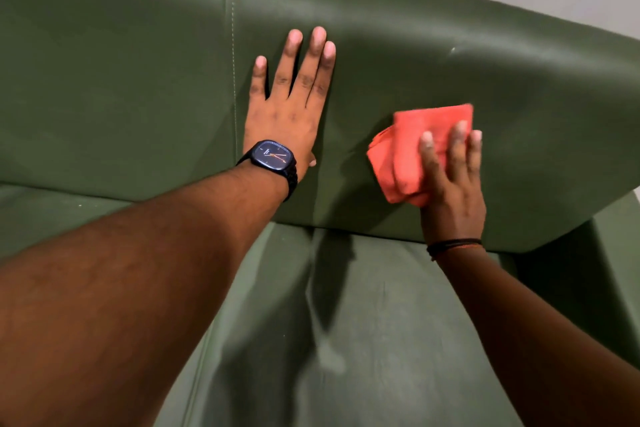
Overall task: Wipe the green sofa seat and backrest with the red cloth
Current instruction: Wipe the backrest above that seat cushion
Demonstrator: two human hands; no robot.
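Against the backrest [415, 45] left hand [289, 114] spreads, right hand [453, 191] holds red cloth [408, 149], thumb hidden.

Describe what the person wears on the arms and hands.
No sleeves show: both forearms are bare. No rings or gloves show. At the wrist of the left hand sits a wristwatch with a dark blue, rounded-square dial, thin orange hands and a dark link band. At the wrist of the right hand is a thin thread bracelet, black with a reddish strand.
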